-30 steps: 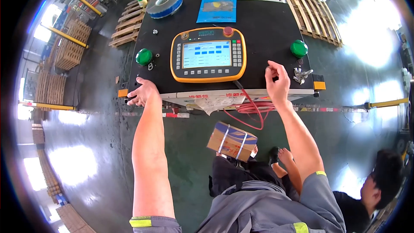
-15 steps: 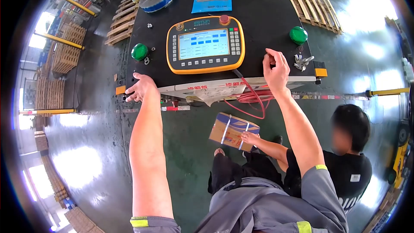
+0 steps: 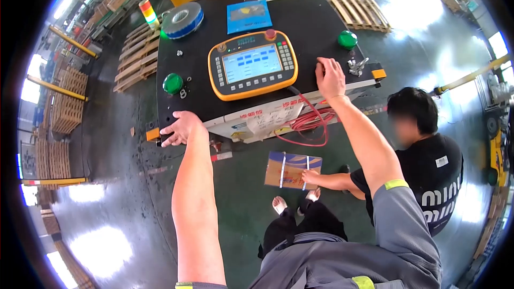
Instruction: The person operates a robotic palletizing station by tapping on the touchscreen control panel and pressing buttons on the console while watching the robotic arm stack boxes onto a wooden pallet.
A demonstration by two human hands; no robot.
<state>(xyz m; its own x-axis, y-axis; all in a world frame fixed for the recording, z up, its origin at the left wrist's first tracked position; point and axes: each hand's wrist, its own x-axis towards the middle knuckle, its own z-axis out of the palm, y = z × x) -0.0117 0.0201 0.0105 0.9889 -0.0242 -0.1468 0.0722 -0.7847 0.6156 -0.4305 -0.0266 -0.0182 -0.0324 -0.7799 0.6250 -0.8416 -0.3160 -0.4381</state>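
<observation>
My left hand [image 3: 184, 127] rests on the near left corner of a black cabinet top [image 3: 214, 108], its fingers spread over the edge by an orange corner piece. On the near right edge lies my right hand [image 3: 331, 79], fingers loosely bent against the surface, with nothing visible in them. Between my hands sits a yellow-framed teach pendant [image 3: 252, 65], its screen lit and a red knob on top. A bunch of keys [image 3: 357, 66] and a green push button [image 3: 347, 39] are just beyond my right hand. Another green button [image 3: 172, 83] and small metal rings [image 3: 183, 93] lie beyond my left hand.
A tape roll [image 3: 183, 20], a blue packet [image 3: 249, 16] and a signal light [image 3: 149, 13] stand toward the back. Coiled red cable [image 3: 311, 122] hangs in front. At right a co-worker [image 3: 428, 166] crouches, one hand on a strapped cardboard box [image 3: 274, 170]. Wooden pallets [image 3: 352, 4] lie behind.
My view has tilted, so the cabinet appears turned and shifted left. The signal light now glows. Both my hands stay on the cabinet edge; the right one's fingers lie lower against the top.
</observation>
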